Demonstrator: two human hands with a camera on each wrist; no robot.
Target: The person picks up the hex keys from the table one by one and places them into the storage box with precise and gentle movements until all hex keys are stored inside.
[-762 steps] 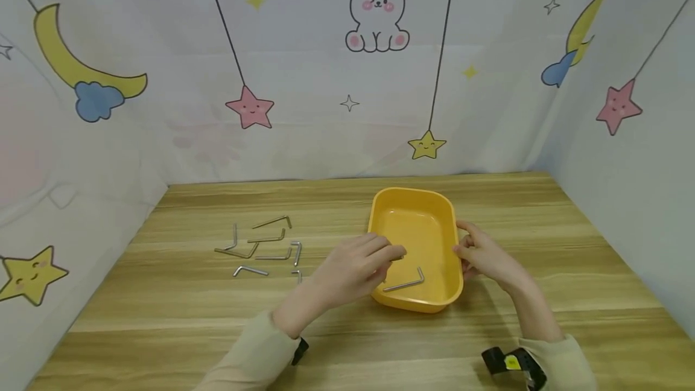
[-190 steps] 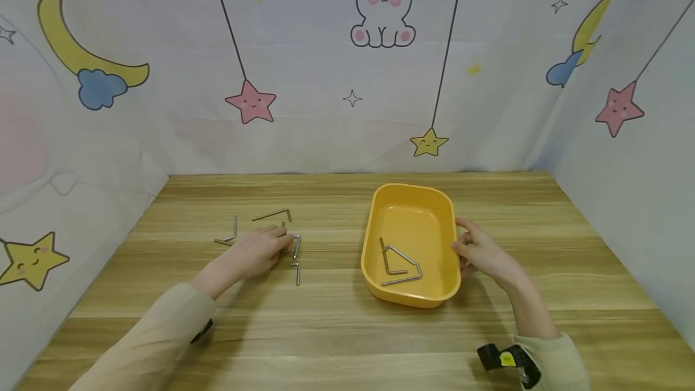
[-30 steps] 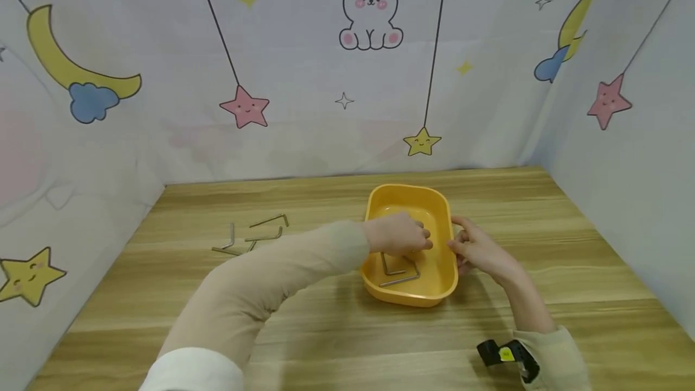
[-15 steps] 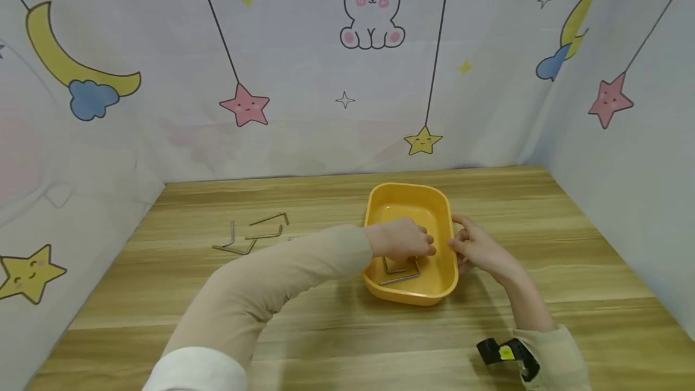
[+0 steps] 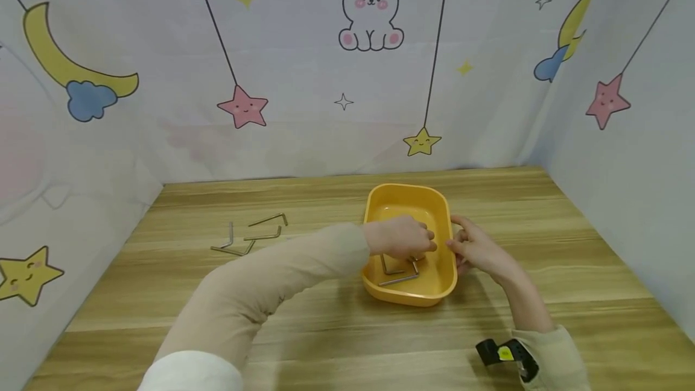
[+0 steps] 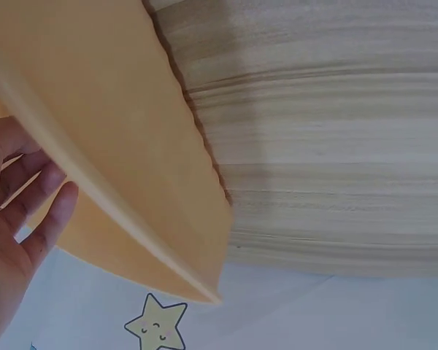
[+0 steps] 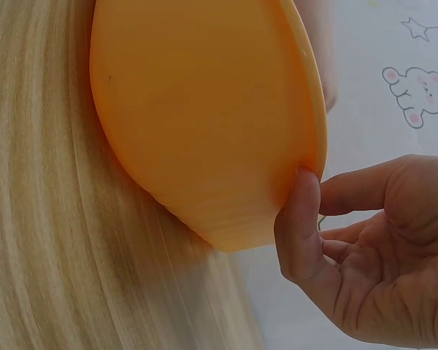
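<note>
Our left hand [image 5: 399, 238] is down in the yellow tray [image 5: 403, 298], and our right hand [image 5: 478, 251] pinches its rim.
The tray sits on the wooden table [image 5: 543, 228], right of the middle; our right thumb and fingers clasp the side wall between them, while our left fingers are bent over the tray's inside, and we cannot tell whether they hold anything. Under that hand we see hex keys [image 5: 399, 280] on the tray floor, toward the near end, partly hidden; four more keys [image 5: 263, 237] lie close together on the table to the left, beyond our beige left sleeve [image 5: 288, 276].
</note>
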